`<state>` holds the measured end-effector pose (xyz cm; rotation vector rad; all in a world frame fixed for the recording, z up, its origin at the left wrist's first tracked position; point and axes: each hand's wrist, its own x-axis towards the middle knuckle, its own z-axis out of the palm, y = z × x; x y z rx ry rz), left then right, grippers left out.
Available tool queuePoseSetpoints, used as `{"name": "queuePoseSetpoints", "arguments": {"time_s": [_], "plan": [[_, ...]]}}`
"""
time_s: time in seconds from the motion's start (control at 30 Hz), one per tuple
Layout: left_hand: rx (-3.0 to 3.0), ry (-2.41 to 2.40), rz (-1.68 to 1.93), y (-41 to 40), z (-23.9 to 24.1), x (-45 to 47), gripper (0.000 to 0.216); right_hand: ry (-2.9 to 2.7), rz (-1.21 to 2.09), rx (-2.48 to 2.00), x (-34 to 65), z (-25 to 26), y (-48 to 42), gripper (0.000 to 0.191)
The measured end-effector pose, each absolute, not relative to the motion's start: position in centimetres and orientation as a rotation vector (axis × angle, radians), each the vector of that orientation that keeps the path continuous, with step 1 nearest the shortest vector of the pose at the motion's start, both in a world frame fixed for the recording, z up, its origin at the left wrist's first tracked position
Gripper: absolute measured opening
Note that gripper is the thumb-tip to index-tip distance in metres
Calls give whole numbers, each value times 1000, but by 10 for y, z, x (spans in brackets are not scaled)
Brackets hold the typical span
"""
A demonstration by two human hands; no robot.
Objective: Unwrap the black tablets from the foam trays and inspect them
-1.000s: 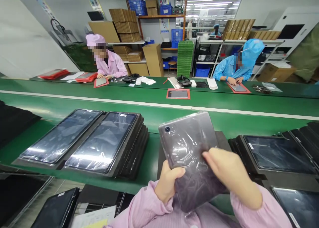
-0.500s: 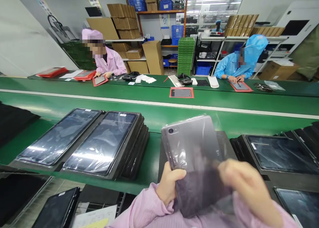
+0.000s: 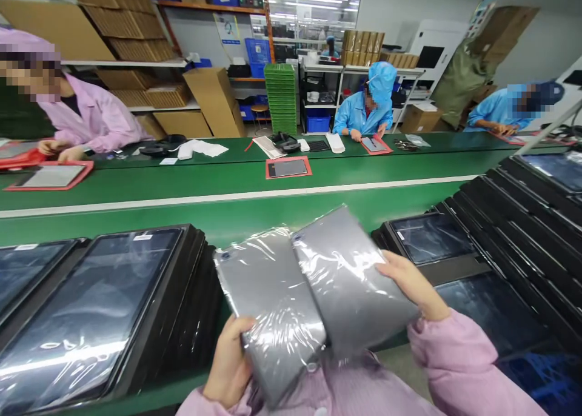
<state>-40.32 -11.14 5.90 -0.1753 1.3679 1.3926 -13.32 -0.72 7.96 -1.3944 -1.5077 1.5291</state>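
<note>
Two grey tablets in clear plastic film are held up before me, backs facing me and camera corners at the upper left. My left hand (image 3: 231, 358) grips the left tablet (image 3: 273, 304) by its lower left edge, thumb on the back. With my right hand (image 3: 413, 282) I hold the right tablet (image 3: 352, 276) at its right edge. The tablets meet along their inner edges, the right one tilted. Fingers behind both tablets are hidden.
Black trays of screen-up tablets (image 3: 97, 295) are stacked at my left. More black trays (image 3: 518, 240) rise at my right. Across the green bench (image 3: 182, 191), several co-workers handle tablets on red mats. One red-edged mat with a tablet (image 3: 288, 168) lies opposite me.
My view has swung to the right. Two tablets now show side by side where one was visible, and my right hand has moved from the lower right side to grip the right tablet's edge.
</note>
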Motion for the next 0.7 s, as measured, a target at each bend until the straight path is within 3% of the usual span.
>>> {"name": "queuePoseSetpoints", "arguments": {"time_s": [0.1,0.2,0.27,0.37,0.53,0.63,0.7], "plan": [[-186,1403,1441,-113,59,-413,19,-1875,927,-1687,-131,92,-3,45],[-192,1362,1446,-111,61,-409,20,-2217,364,-2011,-162,73,-6,51],[-206,1332,1443,-109,63,-403,19,-2285,402,-2045,-186,49,-10,48],[-199,1277,1436,-106,69,-393,18,-2259,719,-1915,-204,25,-8,33],[-107,1221,1447,-105,75,-384,17,-2142,1137,-1422,-188,53,6,41],[-54,1211,1475,-104,76,-381,19,-2190,1142,-1144,-180,78,12,41],[-43,1219,1477,-102,77,-379,19,-2288,958,-1114,-182,88,12,43]]}}
